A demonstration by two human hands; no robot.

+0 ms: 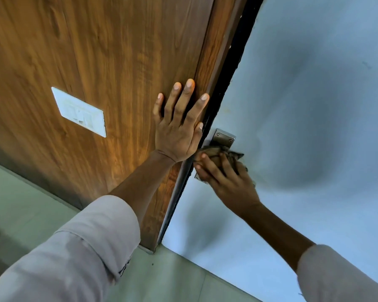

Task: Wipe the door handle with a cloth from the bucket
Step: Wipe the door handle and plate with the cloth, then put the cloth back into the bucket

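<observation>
Pressing my left hand flat on the brown wooden door, I kept all its fingers spread wide and it held nothing; the fingertips lay near the door's edge. My right hand was lower and to the right, on the pale blue side, and its fingers were curled around a cloth. The cloth was dark, grey-brown, crumpled into a small bunch, and one wrinkled corner of it stuck out to the right past my fingers. It lay directly on the door handle, so the lever itself was hidden under the cloth and my hand. I could see only the metal plate of the handle: silver, rectangular, with two small screws at its upper end, and one lower corner showing below my fingers. A white rectangular plate was fixed on the wooden door, well apart from my left hand. Both my sleeves were light coloured, and the floor below looked pale grey-green.
</observation>
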